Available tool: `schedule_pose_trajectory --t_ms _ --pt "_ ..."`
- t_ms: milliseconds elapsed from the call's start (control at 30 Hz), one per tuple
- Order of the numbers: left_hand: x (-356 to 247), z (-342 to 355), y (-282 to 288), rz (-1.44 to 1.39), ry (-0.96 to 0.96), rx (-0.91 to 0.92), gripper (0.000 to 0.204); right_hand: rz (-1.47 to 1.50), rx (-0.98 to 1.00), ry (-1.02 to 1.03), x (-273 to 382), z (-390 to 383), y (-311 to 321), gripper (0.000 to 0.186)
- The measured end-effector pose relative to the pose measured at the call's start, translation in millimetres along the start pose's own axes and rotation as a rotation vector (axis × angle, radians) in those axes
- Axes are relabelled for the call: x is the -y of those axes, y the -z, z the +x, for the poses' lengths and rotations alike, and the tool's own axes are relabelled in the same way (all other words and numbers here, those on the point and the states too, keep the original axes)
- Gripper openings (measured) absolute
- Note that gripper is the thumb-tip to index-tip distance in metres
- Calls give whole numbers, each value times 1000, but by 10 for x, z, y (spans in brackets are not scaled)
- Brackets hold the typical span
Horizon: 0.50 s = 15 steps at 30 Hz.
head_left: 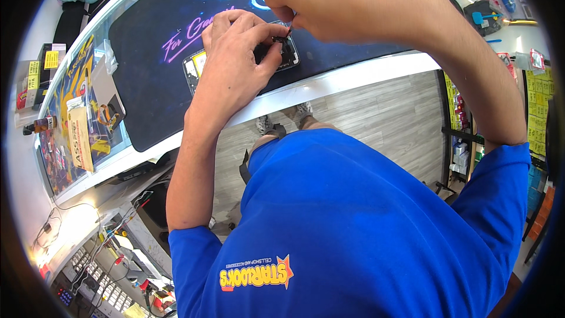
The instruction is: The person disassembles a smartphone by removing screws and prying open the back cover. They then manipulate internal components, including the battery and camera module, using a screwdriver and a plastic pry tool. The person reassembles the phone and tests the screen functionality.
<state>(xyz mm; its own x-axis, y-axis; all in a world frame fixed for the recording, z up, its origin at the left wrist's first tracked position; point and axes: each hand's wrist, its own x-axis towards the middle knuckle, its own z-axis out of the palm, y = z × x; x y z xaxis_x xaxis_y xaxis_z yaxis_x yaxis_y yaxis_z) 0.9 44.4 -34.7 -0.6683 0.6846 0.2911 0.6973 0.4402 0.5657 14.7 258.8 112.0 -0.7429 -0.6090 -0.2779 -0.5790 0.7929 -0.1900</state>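
The opened phone [289, 56] lies on my dark mat [147, 94], close along the near edge of the counter [365, 78] and well in from the counter's left edge, its long side running roughly with the near one. My left hand [235, 56] bears over its middle, thumb and forefinger bent in over its right end; whether they pinch a part or only steady it, I cannot tell. My right hand [306, 6] is curled closed just beyond, toward the counter's far edge, fingertips pinching what looks like a slim tool [289, 32], mostly hidden by my own fingers, its visible end at the phone's right end. To do this well, I'd judge, I should press the phone flat with my left hand so it can't skate toward the near edge, push only lightly with the right, and work from the fingertips rather than the wrist. Slipping seems the likeliest trouble, since a stray poke could scratch what lies exposed
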Motion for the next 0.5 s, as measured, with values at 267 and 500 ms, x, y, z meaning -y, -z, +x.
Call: schedule_pose_trajectory --t_ms 267,500 --pt "-65 7 73 -31 47 -48 25 -38 92 38 78 182 78 16" --pt "106 -472 439 -5 264 -256 39 -42 -73 76 55 181 -77 16"
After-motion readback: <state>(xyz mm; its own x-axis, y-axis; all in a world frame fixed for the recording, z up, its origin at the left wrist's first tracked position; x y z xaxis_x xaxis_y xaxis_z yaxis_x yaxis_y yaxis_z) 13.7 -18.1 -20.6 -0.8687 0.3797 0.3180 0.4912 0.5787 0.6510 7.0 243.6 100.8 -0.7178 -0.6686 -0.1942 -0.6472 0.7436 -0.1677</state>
